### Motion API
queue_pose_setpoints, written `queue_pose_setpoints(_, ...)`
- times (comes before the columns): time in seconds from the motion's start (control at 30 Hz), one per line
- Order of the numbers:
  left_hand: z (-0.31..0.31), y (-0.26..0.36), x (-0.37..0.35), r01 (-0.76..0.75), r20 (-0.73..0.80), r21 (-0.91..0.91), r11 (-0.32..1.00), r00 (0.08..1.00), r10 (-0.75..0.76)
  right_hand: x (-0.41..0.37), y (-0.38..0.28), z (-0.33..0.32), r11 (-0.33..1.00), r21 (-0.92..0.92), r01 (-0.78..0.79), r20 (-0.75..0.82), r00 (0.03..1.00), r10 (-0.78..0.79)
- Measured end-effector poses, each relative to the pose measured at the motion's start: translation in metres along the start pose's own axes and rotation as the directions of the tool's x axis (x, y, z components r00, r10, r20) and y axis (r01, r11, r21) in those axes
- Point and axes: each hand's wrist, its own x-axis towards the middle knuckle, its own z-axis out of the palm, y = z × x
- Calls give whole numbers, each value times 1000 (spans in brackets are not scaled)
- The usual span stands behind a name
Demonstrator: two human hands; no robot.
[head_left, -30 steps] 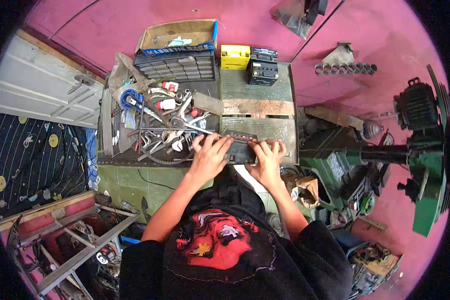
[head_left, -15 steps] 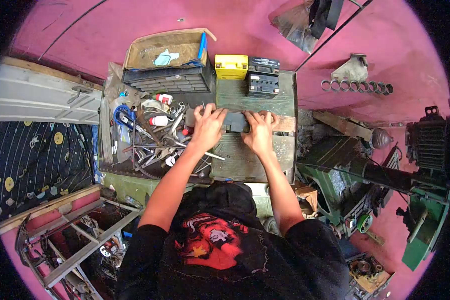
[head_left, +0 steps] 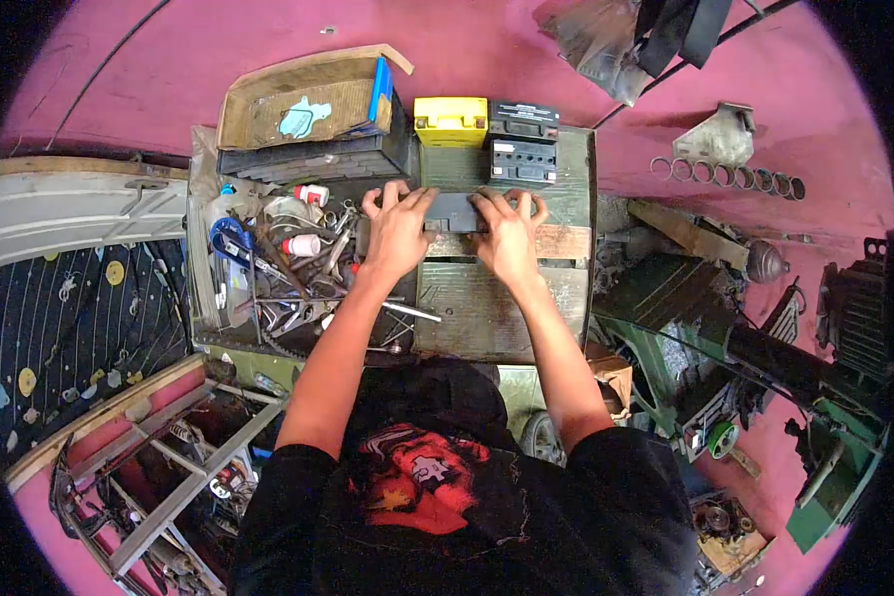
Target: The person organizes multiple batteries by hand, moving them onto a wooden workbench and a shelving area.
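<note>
A dark grey rectangular block lies crosswise over the workbench, between my two hands. My left hand grips its left end with bent fingers, close to the pile of tools. At the opposite end, my right hand has its fingers curled over the block's edge. The palms and parts of both ends are hidden. Just beyond the block stand a yellow battery and two black batteries, the nearer black battery showing a row of caps.
Wrenches and other loose tools crowd the bench's left side, with a cardboard tray on a dark box behind. A wooden strip crosses the bench top. Green machinery stands right; a metal frame sits lower left.
Both hands have shifted the block away from me, closer to the batteries, and more of the wooden strip shows below it. The whole view has also shifted slightly.
</note>
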Motion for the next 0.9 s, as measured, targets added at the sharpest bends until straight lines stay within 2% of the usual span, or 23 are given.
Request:
queue_pose_setpoints(0.13, 5, -4, -6, 18, 5, -58, 998, 1000, -17, -7, 1, 10, 1000, -21, 6, -38, 999, -7)
queue_pose_setpoints(0.2, 7, -5, -8, -17, -22, 16, 1000, 1000, 17, -11, 0, 14, 999, -43, 5, -50, 999, -7)
queue_pose_setpoints(0.47, 13, -5, -6, -11, -31, 50, 999, 999, 13, -2, 2, 16, 999, -42, 7, -49, 999, -9)
queue_pose_setpoints(0.67, 25, -4, -4, 28, -146, 124, 992, 989, -9, 15, 7, 16, 993, -110, 52, -37, 998, -56)
queue_pose_setpoints(0.77, 34, -5, -1, 26, -221, 186, 982, 975, 16, 21, 4, 20, 978, -203, 47, -22, 998, -53)
queue_pose_setpoints(0.83, 36, -1, 2, 10, -257, 180, 984, 966, 38, 24, 6, 22, 982, -185, 47, -107, 992, -68)
queue_pose_setpoints(0.9, 36, 0, 7, 18, -257, 173, 985, 966, 28, 25, 8, 30, 975, -216, 54, -114, 990, -80)
